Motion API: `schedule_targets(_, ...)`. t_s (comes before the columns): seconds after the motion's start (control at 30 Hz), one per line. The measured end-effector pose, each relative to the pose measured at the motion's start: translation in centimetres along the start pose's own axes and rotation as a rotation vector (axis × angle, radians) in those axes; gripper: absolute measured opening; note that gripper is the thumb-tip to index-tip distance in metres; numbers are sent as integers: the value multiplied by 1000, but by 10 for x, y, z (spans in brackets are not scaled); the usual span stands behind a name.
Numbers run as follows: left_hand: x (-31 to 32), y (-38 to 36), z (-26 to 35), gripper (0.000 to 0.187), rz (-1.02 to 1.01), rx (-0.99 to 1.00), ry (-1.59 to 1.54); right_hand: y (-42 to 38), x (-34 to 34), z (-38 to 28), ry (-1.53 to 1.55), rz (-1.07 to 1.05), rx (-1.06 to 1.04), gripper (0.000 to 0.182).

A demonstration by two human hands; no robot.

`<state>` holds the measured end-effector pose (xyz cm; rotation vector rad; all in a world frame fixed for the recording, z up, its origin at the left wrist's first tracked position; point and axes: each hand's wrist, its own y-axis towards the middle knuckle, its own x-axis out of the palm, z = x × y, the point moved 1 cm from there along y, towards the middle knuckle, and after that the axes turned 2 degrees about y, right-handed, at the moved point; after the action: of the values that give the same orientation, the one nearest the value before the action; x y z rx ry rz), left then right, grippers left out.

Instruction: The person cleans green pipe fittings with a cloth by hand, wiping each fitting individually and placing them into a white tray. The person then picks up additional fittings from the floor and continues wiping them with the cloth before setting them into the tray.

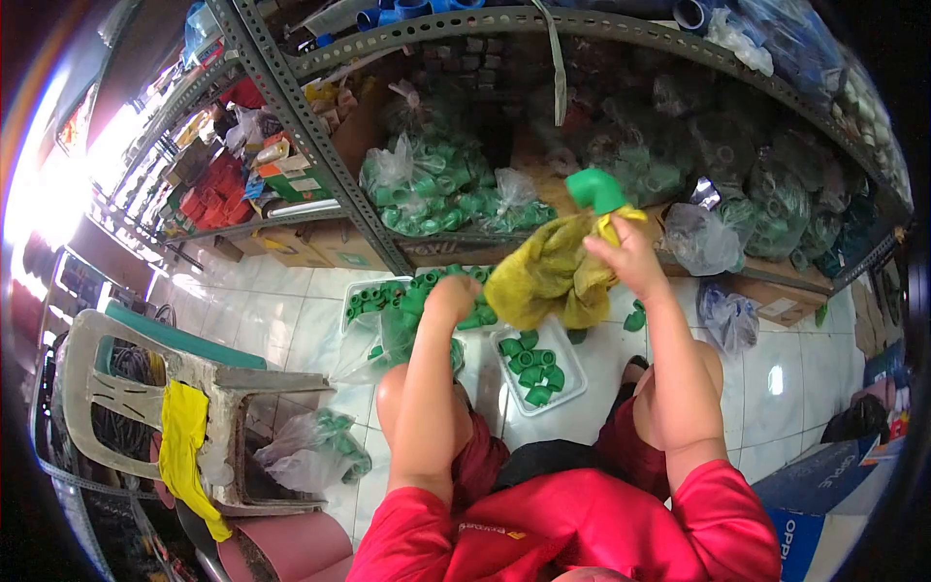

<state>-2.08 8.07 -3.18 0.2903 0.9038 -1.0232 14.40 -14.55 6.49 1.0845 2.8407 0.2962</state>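
Note:
My right hand (626,257) is closed round a green pipe elbow (594,190) and a stained yellow cloth (548,276). The elbow's curved end sticks up above the fingers, while the cloth hangs down to the left. Over a white tray (346,315) of green pipe fittings (380,299), my left hand (453,295) is curled closed beside the cloth's edge. Its fingertips are partly hidden, and what they hold cannot be made out. Between my knees, a smaller white tray (572,386) holds several green elbows (532,367) on the tiled floor.
A metal shelf (364,209) ahead carries bags of green fittings (432,184). To the left stands a worn plastic chair (228,388) with a yellow cloth (184,446) draped over it. Nearby lies a plastic bag of fittings (315,448). Boxes (805,495) stand at the lower right.

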Motion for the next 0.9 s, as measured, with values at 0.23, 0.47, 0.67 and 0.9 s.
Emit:
schedule_targets(0.23, -11, -22, 71, 60, -22, 31, -1158, -14, 39, 33, -641, -306, -24, 31)
schedule_targets(0.47, 5, -25, 88, 60, -31, -42, -1389, -18, 55, 47, -865, -364, -79, 27)
schedule_targets(0.67, 26, -11, 78, 30, 105, 85, -1449, -30, 79, 45, -368, -456, 202, 40)
schedule_targets(0.9, 7, -22, 93, 43, 109, 421, -1477, -30, 82, 37, 1055, -498, 546, 54)
